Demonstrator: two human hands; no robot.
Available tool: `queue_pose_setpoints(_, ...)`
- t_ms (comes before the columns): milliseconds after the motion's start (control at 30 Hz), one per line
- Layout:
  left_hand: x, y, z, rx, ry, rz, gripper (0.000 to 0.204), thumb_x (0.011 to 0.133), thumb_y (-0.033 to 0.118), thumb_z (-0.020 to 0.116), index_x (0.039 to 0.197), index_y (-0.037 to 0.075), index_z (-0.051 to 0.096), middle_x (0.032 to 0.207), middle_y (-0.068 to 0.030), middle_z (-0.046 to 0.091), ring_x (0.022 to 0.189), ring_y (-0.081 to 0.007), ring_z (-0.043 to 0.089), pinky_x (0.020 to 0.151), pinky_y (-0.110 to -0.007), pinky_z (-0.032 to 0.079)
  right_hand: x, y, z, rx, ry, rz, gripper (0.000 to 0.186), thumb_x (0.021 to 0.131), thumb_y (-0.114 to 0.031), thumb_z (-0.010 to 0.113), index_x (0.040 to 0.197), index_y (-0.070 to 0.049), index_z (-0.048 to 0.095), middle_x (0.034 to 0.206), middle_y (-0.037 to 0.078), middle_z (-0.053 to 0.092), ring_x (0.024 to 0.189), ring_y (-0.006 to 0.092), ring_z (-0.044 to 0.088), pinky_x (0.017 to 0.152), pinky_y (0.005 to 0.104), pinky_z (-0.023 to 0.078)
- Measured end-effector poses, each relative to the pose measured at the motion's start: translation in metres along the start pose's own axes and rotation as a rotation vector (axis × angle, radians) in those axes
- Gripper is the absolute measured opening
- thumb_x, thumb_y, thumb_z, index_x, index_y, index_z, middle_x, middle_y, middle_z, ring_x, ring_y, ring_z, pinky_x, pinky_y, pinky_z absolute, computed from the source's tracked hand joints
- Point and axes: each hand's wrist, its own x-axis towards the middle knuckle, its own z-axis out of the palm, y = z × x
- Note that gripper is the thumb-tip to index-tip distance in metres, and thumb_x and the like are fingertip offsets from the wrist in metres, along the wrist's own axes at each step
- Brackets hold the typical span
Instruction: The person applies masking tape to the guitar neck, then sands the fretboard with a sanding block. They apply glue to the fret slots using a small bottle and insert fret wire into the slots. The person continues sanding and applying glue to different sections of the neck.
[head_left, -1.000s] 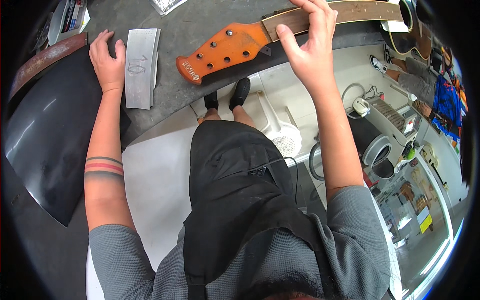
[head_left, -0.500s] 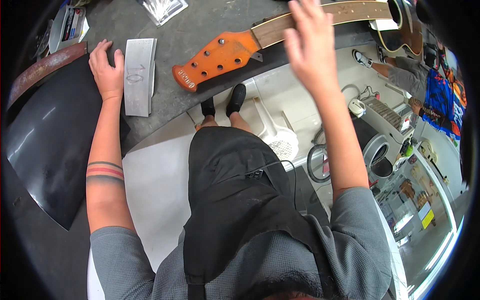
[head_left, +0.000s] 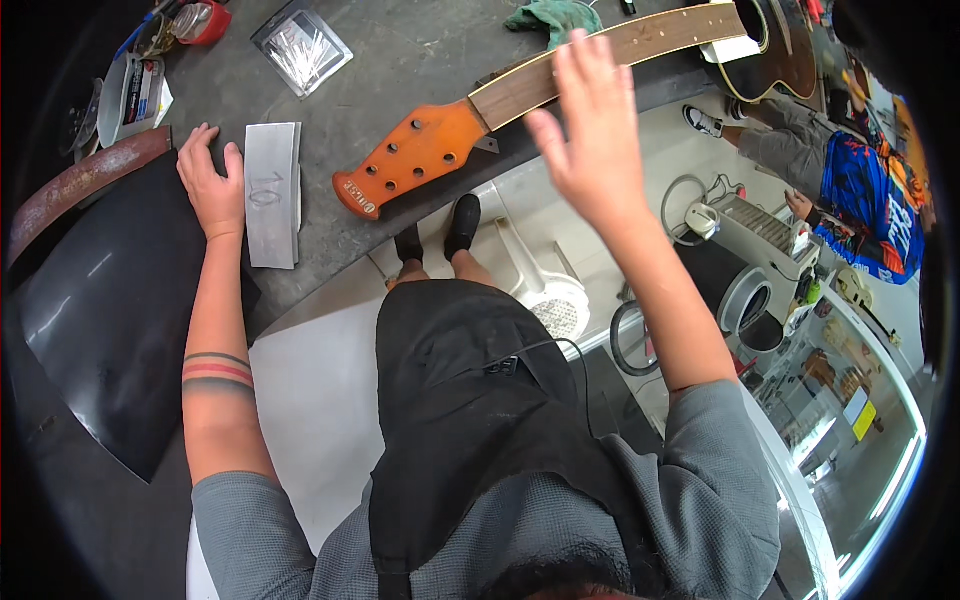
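A guitar lies across the far side of the bench, its orange headstock (head_left: 425, 150) with several tuner holes pointing left. Its brown fingerboard (head_left: 670, 38) shows no raised frets that I can make out; the dark body (head_left: 775, 60) is at the far right. My right hand (head_left: 595, 140) is flat, fingers stretched out, over the neck's near edge; whether it touches the wood I cannot tell. On the bench at left rests my left hand (head_left: 213, 190), its fingers loosely curled and thumb apart, holding nothing. Just right of it lies a silver-grey block (head_left: 270, 200) with handwriting on top.
A glossy black sheet (head_left: 110, 300) and a curved rusty piece (head_left: 90, 185) lie at left. Farther back are a clear packet of white sticks (head_left: 303, 50), a green cloth (head_left: 553, 18) and a red tub (head_left: 205, 22). Another person (head_left: 860, 190) stands at right, near a glass case (head_left: 830, 400).
The view has shifted, so the bench things sit lower and more of its far side shows. My right hand, still over the neck, is tilted more leftward. My left hand stays by the block.
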Motion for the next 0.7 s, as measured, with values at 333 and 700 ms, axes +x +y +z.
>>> queue_pose_setpoints(333, -0.002, 0.001, -0.003, 0.008, -0.011, -0.012, 0.034, 0.101, 0.017, 0.074, 0.132, 0.005, 0.070, 0.146, -0.0141, 0.068, 0.144, -0.0357, 0.059, 0.124, -0.050, 0.042, -0.018, -0.035, -0.002, 0.241, -0.094, -0.102, 0.048, 0.087, -0.010, 0.081, 0.134, -0.007, 0.073, 0.139, 0.013, 0.067, 0.136, 0.0354, 0.061, 0.124, 0.0562, 0.044)
queue_pose_setpoints(700, -0.002, 0.003, -0.002, -0.005, -0.013, -0.035, 0.033, 0.101, 0.017, 0.074, 0.131, 0.005, 0.071, 0.147, -0.0138, 0.068, 0.144, -0.0353, 0.058, 0.124, -0.049, 0.042, -0.024, -0.035, 0.000, 0.139, -0.070, -0.022, 0.064, 0.092, -0.014, 0.081, 0.153, -0.011, 0.062, 0.145, 0.011, 0.059, 0.141, 0.0342, 0.054, 0.124, 0.0573, 0.040)
